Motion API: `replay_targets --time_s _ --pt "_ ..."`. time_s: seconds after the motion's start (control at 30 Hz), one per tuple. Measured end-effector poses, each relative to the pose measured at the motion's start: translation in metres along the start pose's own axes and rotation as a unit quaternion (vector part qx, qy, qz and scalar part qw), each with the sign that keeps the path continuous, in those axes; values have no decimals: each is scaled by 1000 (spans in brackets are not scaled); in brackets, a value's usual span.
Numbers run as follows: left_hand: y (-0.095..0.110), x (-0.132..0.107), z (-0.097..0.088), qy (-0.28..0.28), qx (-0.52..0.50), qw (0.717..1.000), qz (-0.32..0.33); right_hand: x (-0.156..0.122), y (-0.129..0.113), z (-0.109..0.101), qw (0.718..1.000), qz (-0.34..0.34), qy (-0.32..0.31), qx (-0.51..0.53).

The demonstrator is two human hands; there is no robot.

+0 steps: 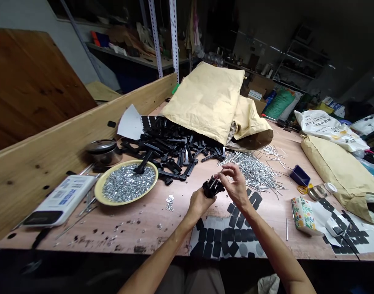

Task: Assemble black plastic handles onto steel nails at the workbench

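Note:
My left hand (199,204) is closed around a bunch of black plastic parts (212,188), held up over the near middle of the table. Thumb and fingers of my right hand (234,183) pinch a thin metal rod (219,173) at the top of these parts. How far the rod reaches into them is hidden. Behind my right hand lies a heap of similar thin metal rods (251,167). More black plastic parts (174,155) are piled beyond my left hand. A small cluster of metal washers (170,202) lies left of it.
A yellow bowl (98,197) of small metal washers, with a black scoop-like piece in it, stands left, near a white scale (60,200). Paper sacks (208,98) lie behind. Black pads on a sheet (209,222) lie below my hands. A tissue pack (303,216) sits right.

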State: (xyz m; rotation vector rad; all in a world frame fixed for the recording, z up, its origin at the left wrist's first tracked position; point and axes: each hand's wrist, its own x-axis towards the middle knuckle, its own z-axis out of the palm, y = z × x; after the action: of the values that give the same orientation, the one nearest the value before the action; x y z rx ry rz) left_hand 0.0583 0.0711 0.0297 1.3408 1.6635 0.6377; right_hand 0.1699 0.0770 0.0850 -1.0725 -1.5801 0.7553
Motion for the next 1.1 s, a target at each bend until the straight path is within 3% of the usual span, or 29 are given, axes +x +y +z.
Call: replay_targets --time_s 0.17,0.47,0.53,0.63,0.7,0.8,0.87,0.97,1.1 --pt "4 -3 -4 8 36 999 9 0 5 -3 997 -46 60 3" --pt "6 -1 1 11 8 1000 16 -2 23 -4 988 -90 -36 -123" --pt "5 1 0 2 -18 1000 15 -4 21 -11 986 -91 -27 -137" --pt "4 3 -1 -21 -76 997 19 -12 24 -18 993 12 38 -110" --pt "3 5 3 -28 -151 987 35 -22 31 -16 993 114 9 -40" --pt "4 6 13 -6 -272 958 89 -33 45 -5 967 217 -74 110" --pt "4 7 20 -1 -305 943 132 -36 51 2 952 249 -57 169" --pt "4 10 22 21 -262 949 173 -35 56 7 941 270 -14 203" --pt "4 16 15 79 -148 972 168 -34 62 3 935 288 -37 206"
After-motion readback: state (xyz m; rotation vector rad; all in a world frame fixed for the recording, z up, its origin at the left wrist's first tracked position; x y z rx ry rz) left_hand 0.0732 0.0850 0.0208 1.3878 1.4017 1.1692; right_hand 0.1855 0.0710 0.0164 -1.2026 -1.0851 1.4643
